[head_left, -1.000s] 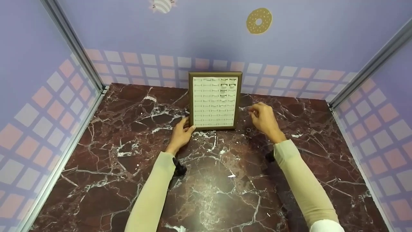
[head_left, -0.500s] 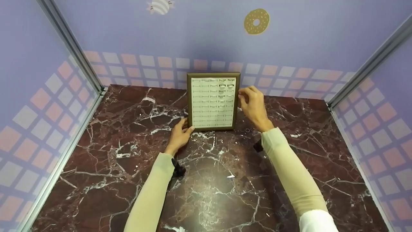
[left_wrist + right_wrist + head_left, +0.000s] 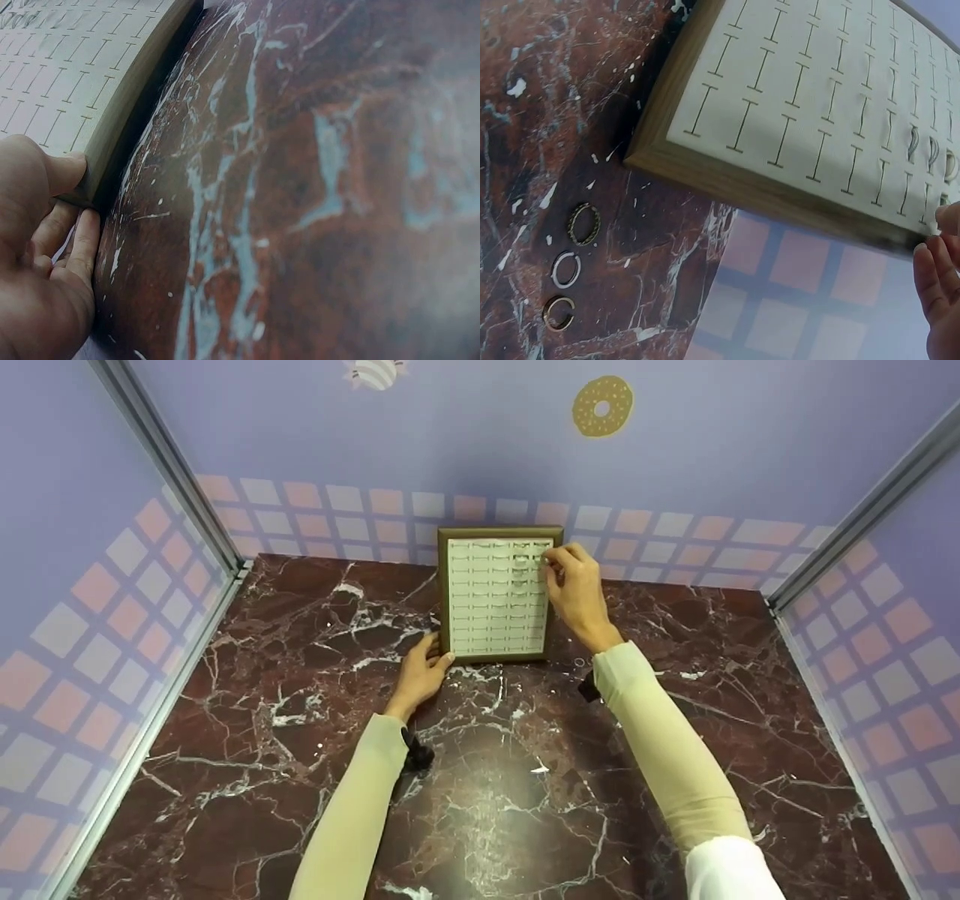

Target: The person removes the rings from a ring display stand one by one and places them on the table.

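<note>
A ring display board (image 3: 480, 615) with a wooden frame and rows of slots in a pale pad leans upright near the back wall. My left hand (image 3: 421, 679) grips its lower left corner, thumb (image 3: 64, 171) on the front edge and other fingers at the side and underneath. At the upper right slots, my right hand (image 3: 581, 589) pinches what seems a ring, mostly hidden by the fingertips. Several rings (image 3: 933, 154) sit in slots beside those fingers. Near the board's lower right lie three loose rings: one dark and textured (image 3: 583, 224), one silver (image 3: 566, 270), one bronze-coloured (image 3: 558, 313).
The dark red marble-patterned table (image 3: 247, 810) has white veins. A lilac wall (image 3: 480, 450) with printed squares stands close behind the board. Side walls with metal corner strips (image 3: 161, 450) close off both sides.
My right hand has moved up and left from the table beside the board to the upper right slots, its fingers now over the pad. The left hand keeps its grip on the corner.
</note>
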`<state>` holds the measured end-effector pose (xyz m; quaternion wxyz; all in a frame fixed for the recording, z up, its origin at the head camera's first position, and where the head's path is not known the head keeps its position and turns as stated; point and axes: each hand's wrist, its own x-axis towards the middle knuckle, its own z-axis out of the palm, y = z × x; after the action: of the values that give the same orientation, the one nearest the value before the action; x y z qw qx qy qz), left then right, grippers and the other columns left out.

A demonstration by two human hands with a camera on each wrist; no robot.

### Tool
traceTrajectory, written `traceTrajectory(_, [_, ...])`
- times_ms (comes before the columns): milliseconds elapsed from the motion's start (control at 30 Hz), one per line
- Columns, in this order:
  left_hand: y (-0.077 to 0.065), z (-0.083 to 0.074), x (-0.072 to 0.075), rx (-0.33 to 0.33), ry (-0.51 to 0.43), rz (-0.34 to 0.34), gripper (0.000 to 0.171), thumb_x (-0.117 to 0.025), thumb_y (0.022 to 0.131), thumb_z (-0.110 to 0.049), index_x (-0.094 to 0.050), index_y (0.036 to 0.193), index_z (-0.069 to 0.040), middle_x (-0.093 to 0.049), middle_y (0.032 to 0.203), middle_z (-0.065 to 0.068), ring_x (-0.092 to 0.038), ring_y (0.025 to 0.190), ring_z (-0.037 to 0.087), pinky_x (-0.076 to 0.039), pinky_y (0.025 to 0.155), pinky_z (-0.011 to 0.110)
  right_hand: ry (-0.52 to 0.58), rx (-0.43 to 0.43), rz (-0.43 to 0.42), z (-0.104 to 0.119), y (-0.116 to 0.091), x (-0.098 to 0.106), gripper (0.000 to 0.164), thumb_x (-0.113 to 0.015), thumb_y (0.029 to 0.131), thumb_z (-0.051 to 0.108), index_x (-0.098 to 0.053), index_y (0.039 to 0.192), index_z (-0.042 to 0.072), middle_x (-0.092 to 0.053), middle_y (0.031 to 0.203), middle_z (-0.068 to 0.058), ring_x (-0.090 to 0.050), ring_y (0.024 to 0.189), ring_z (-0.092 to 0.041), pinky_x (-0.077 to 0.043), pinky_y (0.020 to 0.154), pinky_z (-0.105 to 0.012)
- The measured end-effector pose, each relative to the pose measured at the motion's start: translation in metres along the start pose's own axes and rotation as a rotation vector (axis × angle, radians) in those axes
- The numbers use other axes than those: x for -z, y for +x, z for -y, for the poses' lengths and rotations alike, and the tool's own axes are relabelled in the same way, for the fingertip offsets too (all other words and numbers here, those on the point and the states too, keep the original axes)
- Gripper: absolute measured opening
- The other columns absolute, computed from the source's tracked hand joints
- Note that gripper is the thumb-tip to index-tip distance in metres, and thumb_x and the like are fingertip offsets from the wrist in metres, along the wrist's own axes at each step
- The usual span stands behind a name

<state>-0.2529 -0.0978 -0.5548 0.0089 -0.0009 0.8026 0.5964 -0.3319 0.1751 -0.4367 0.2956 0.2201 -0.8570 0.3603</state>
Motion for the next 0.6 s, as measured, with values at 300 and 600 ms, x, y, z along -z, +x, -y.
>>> traceTrajectory(300, [-0.0002, -0.0009, 0.0012, -0.014, 0.009, 0.001, 0.057, -0.064, 0.107, -0.009, -0.044, 0.160, 0.002, -0.055, 0.153, 0.026, -0.056, 0.142, 0.037, -0.049, 0.121, 0.044, -0.044, -0.042, 0.014, 0.0057, 0.0058, -0.0084, 0.014, -0.067, 0.098, -0.006, -0.077, 0.108, -0.006, -0.067, 0.105, -0.019, -0.071, 0.093, -0.030, -0.064, 0.081, -0.034])
traceTrajectory(600, [0.0003, -0.0004, 0.0016, -0.002, 0.011, 0.007, 0.058, -0.064, 0.107, -0.011, -0.043, 0.160, 0.002, -0.055, 0.153, 0.026, -0.057, 0.141, 0.038, -0.050, 0.120, 0.044, -0.133, 0.020, 0.034, 0.0053, 0.0062, -0.0082, 0.012, -0.060, 0.102, -0.006, -0.070, 0.107, -0.006, -0.062, 0.110, -0.020, -0.068, 0.101, -0.035, -0.063, 0.089, -0.039])
